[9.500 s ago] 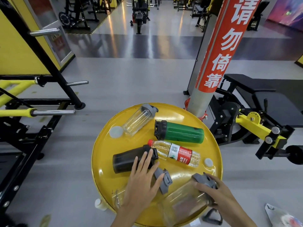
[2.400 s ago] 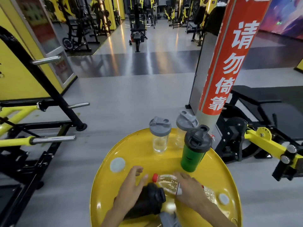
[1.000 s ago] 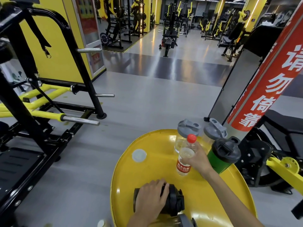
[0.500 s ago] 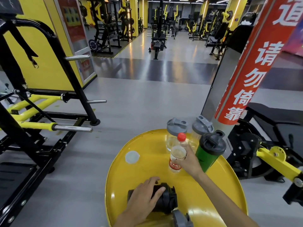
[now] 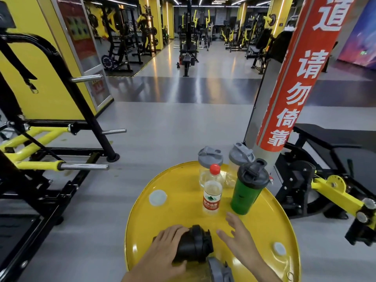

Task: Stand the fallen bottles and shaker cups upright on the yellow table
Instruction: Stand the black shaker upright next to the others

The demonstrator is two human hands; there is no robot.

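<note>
A red banner with white Chinese characters [image 5: 299, 78] is wrapping the grey pillar [image 5: 264, 127] just ahead of me. A black and yellow weight rack [image 5: 50, 127] is standing at my left, a black bench [image 5: 335, 139] is sitting at my right, and gym machines [image 5: 189, 41] are lining the glossy floor [image 5: 173, 123] beyond.

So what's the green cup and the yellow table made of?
The green cup looks like see-through tinted plastic, since light glows through its wall, with a dull black lid. The yellow table looks like painted metal: glossy, showing bright glints and a raised rim. That part is a guess.
</note>
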